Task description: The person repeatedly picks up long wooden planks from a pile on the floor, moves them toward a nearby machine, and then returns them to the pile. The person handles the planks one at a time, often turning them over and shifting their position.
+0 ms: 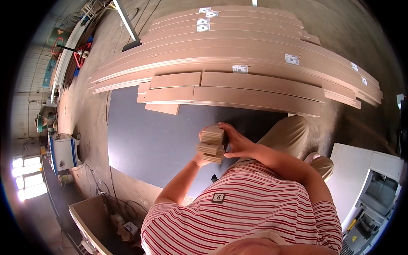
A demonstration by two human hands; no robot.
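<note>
Small stack of pale, square-cut wooden blocks (pixel 211 144), being held chest-high between both hands above a dark flat panel (pixel 144 144).

The left hand (pixel 203 158) is cupping the stack from beneath, its fingers mostly hidden, while the right hand (pixel 236 142) is pressing its curled fingers (pixel 226 127) against the far side. The blocks are looking stiff, light and dry, smooth-faced with raw edges, likely to slide apart unless squeezed top and bottom. Beyond the fingertips, long tan fibreboard strips (pixel 238 68) are lying piled on the concrete floor.

dark panel (pixel 144 140), long boards (pixel 255 63) on floor (pixel 93 106)
</note>
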